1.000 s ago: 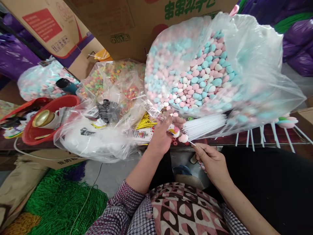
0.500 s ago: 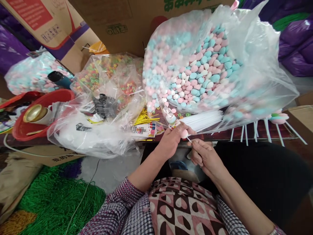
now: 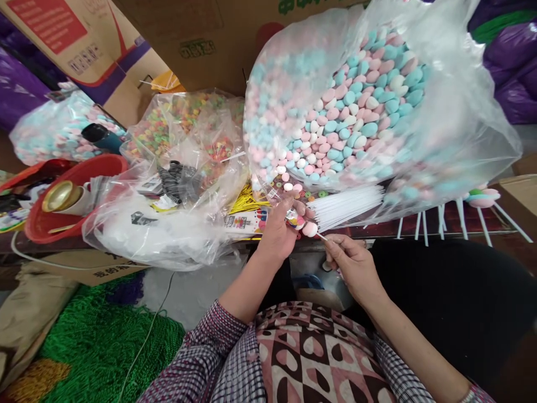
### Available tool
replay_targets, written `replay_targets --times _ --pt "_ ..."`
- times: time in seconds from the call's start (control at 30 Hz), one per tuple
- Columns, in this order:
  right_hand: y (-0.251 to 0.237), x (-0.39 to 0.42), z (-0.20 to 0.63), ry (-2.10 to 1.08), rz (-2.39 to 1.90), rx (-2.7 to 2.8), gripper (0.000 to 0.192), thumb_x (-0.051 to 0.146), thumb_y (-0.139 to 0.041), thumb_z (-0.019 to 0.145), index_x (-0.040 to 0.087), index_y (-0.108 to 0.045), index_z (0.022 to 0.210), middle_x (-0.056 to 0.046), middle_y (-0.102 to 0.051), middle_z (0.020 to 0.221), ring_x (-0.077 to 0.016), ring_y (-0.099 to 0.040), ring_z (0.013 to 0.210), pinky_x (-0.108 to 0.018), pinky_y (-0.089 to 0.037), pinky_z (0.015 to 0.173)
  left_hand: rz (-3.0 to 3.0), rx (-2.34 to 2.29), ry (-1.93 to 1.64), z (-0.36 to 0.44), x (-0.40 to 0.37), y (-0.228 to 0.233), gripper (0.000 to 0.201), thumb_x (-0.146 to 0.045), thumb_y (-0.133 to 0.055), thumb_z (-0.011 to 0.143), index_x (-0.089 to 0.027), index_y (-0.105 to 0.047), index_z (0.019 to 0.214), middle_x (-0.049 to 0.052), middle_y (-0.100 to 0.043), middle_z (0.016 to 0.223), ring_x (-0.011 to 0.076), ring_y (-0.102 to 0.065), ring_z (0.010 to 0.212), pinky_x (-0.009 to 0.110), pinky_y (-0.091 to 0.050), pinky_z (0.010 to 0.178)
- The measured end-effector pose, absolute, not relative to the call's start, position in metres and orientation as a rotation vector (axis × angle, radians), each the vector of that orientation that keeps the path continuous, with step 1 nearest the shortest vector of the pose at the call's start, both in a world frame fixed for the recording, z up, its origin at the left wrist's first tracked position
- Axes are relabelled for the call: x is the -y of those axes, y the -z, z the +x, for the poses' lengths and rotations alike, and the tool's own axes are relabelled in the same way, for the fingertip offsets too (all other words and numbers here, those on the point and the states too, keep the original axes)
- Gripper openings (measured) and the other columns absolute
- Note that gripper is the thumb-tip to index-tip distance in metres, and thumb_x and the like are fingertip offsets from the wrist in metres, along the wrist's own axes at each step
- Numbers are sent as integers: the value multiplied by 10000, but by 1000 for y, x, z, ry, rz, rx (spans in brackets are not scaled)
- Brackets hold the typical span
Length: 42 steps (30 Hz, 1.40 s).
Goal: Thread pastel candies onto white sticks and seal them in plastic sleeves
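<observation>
- Left hand [image 3: 279, 232] at the worktop [image 3: 461, 226] edge, fingers closed around a small clear wrapper [image 3: 282, 202] and a few pastel candies, with a pink candy piece [image 3: 310, 229] at the fingertips.
- Right hand [image 3: 354, 263] just beside it, fingers pinched on a thin white stick [image 3: 322, 237]; the stick tip meets the pink candy piece (looks like it is touching or entering it, too small to be sure).
- Bundle of white sticks [image 3: 348, 202] lies on the worktop right behind both hands, partly under the big bag.
- Large clear bag of pink, blue and white candies [image 3: 335, 117] sits open above the hands, leaning on cardboard boxes [image 3: 188, 39].
- Left of it: a bag of multicoloured ring candies [image 3: 184, 129], gold twist ties [image 3: 247, 202], printed labels [image 3: 245, 223].
- Far left: red basin [image 3: 90, 170] with a tape roll [image 3: 62, 196], second candy bag [image 3: 54, 134] behind.
- Finished lollipops [image 3: 482, 198] lie at the right worktop edge.
- Green beads [image 3: 96, 341] on the floor, lower left.
</observation>
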State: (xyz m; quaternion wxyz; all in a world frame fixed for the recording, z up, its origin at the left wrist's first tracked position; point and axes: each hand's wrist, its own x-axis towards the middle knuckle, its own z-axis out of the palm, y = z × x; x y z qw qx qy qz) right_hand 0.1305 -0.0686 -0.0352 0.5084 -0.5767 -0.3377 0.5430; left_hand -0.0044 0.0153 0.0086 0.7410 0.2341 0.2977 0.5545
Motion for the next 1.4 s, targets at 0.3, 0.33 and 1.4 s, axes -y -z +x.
replay_targets --times 0.3,0.33,1.4 --pt "33 70 123 -1660 -1225 626 339 521 -680 798 190 -623 845 96 -424 370 -58 -281 318 -211 -273 384 633 -608 -1105 4 -1 0 240 -404 -703 799 -180 -631 846 -11 -585 697 155 -649 764 298 -501 766" --pt "33 70 124 -1692 -1202 614 336 517 -684 795 190 -620 841 98 -418 367 -57 -272 315 -211 -278 384 638 -617 -1090 3 0 0 254 -412 -717 788 -180 -640 856 0 -609 727 168 -658 797 310 -502 790" --pt "37 75 136 -1221 -1408 1157 316 488 -602 874 186 -675 813 64 -435 454 -78 -376 409 -222 -326 414 424 -627 -1299 -16 -26 0 173 -308 -687 840 -198 -650 968 -40 -605 650 120 -643 630 263 -520 648"
